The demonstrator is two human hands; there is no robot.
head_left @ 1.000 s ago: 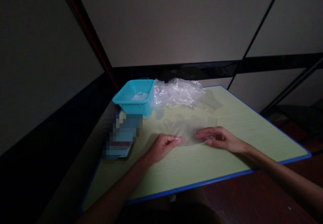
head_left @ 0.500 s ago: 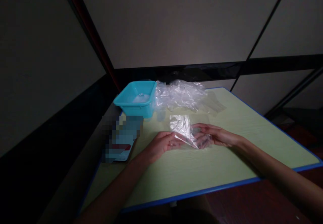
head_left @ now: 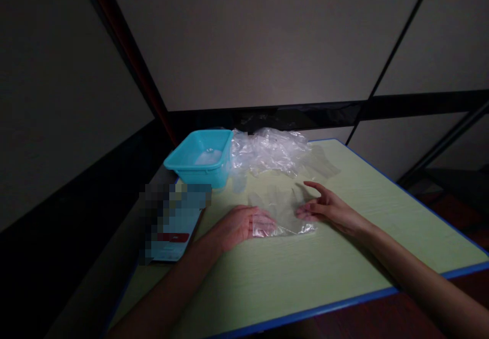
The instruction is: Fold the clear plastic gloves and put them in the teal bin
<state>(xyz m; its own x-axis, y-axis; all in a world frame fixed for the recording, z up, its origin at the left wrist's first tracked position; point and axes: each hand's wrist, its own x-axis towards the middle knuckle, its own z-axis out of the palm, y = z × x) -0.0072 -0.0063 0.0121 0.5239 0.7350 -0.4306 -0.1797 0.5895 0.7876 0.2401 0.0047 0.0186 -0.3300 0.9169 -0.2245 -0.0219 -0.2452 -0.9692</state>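
A thin clear plastic glove (head_left: 283, 210) lies flat on the pale green table (head_left: 305, 272), its fingers pointing away from me. My left hand (head_left: 235, 226) rests at the glove's near left edge. Its fingers are pressed together, and the fingertips are covered by the film, gripping that edge. My right hand (head_left: 327, 207) lies just right of the glove with its fingers spread and stretched out, holding nothing, its fingertips at the glove's right edge.
A teal plastic tub (head_left: 198, 171) stands at the table's far left corner with something pale inside. A crumpled heap of clear plastic (head_left: 269, 150) lies beside it. A flat blurred-out item (head_left: 171, 222) sits at the left edge. The table has a blue rim.
Half a second ago both hands held the plastic lifted and folded up. Now it lies flat on the table. The right hand has let go and spread its fingers.
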